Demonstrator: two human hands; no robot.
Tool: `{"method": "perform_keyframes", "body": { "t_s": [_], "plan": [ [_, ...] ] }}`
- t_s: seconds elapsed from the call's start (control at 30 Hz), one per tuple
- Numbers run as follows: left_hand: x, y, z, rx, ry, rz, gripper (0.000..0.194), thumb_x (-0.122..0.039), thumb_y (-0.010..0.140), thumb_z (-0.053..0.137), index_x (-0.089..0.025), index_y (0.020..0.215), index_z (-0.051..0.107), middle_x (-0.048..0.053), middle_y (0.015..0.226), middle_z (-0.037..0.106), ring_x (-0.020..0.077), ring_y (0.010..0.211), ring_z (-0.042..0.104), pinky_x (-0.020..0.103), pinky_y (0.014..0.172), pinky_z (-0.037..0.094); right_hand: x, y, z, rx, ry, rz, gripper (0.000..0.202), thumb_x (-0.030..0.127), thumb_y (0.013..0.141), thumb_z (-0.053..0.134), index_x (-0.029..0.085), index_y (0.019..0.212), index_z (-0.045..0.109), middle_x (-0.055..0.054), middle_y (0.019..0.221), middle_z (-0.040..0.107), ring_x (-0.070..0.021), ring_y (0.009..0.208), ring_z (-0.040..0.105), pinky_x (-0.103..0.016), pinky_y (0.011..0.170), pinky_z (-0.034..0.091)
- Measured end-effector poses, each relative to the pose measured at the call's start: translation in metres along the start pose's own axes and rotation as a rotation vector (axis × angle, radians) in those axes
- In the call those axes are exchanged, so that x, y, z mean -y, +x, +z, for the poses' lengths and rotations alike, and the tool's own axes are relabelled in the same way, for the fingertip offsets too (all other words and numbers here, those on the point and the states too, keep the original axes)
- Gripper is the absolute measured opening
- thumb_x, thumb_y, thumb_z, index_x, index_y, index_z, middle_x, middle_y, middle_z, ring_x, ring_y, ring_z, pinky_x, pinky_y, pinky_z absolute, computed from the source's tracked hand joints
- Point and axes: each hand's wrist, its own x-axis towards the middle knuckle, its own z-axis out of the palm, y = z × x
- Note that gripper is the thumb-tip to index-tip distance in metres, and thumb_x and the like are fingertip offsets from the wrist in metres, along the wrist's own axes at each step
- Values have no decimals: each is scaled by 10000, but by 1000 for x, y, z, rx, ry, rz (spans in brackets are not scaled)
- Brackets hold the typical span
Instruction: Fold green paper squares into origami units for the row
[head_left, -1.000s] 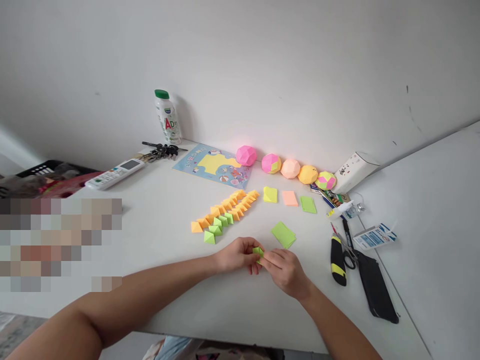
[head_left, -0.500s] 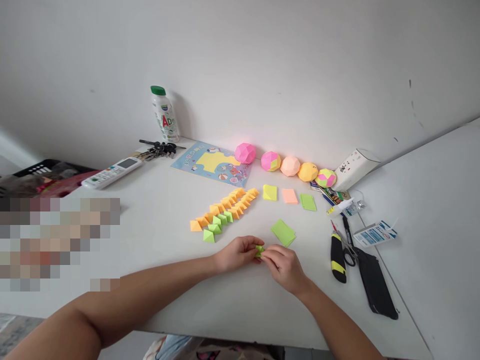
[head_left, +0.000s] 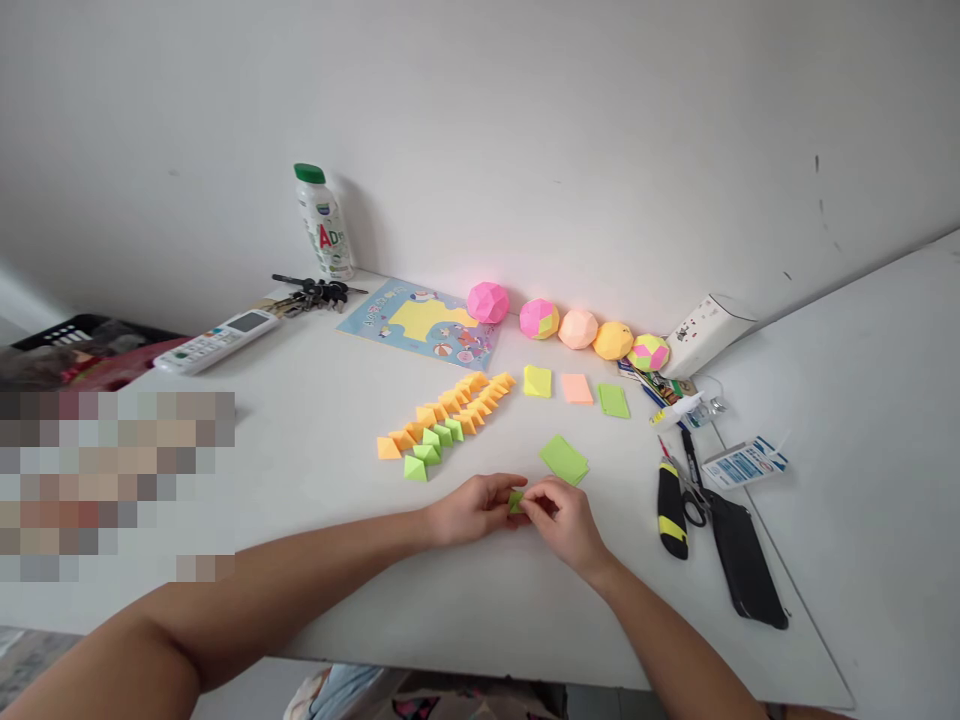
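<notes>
Between my two hands is a small folded green paper piece (head_left: 515, 502). My left hand (head_left: 474, 508) grips its left side with thumb and fingers, and my right hand (head_left: 564, 518) pinches its right edge; the fingers hide part of it. Just beyond my right hand lies a small stack of green paper sheets (head_left: 564, 460). Farther left stand two slanting rows of folded paper units, with orange units (head_left: 454, 402) at the back and several green units (head_left: 416, 467) at the near end.
Several faceted paper balls (head_left: 578, 329) line the wall beside a blue card (head_left: 420, 325). Yellow notes (head_left: 537, 381), a utility knife (head_left: 671, 510), scissors (head_left: 694, 508) and a black pouch (head_left: 746, 560) lie rightward. A remote (head_left: 217, 342), keys (head_left: 319, 293) and a bottle (head_left: 325, 225) stand left.
My right hand has shifted slightly left and up, its fingers now over more of the green piece's right side. The whole view has moved a little. My left hand keeps its grip.
</notes>
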Motion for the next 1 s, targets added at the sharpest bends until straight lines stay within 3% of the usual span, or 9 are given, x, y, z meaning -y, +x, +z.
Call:
{"method": "perform_keyframes", "body": {
  "t_s": [0.2, 0.47, 0.67, 0.8, 1.0],
  "plan": [
    [-8, -3, 4, -34, 61, -8, 456, -321, 732, 640, -160, 1149, 547, 49, 874, 681, 205, 858, 631, 324, 765, 493, -2, -1, 1, 30, 11, 60, 103, 156, 769, 544, 172, 670, 565, -4, 629, 586, -117, 538, 515, -217, 492, 437],
    [-13, -2, 3, -7, -16, -37, 491, -303, 724, 655, -134, 1163, 513, 62, 844, 679, 186, 768, 647, 336, 748, 491, -4, -3, 3, 46, 103, 140, 93, 198, 772, 559, 171, 683, 563, 2, 610, 578, -112, 513, 529, -211, 469, 445],
    [-18, -2, 5, 79, -28, 16, 386, -342, 766, 614, -143, 1093, 566, 83, 928, 670, 196, 836, 634, 327, 757, 500, -6, -2, 2, 43, 81, 103, 126, 185, 752, 585, 165, 868, 629, -13, 689, 579, -119, 565, 525, -222, 499, 452],
    [-12, -2, 4, 37, -50, -14, 486, -327, 739, 648, -134, 1162, 508, 80, 884, 674, 197, 813, 643, 342, 755, 506, -6, -1, 1, 67, 87, 93, 77, 201, 777, 574, 166, 734, 628, -20, 672, 586, -126, 574, 528, -233, 514, 455],
    [-6, -2, 2, 10, -30, -13, 569, -307, 740, 647, -138, 1241, 436, 74, 871, 680, 197, 806, 651, 354, 766, 504, -5, -2, 1, 77, 249, 227, 145, 283, 790, 583, 170, 702, 606, -1, 615, 576, -116, 517, 532, -221, 466, 455]
  ]
}}
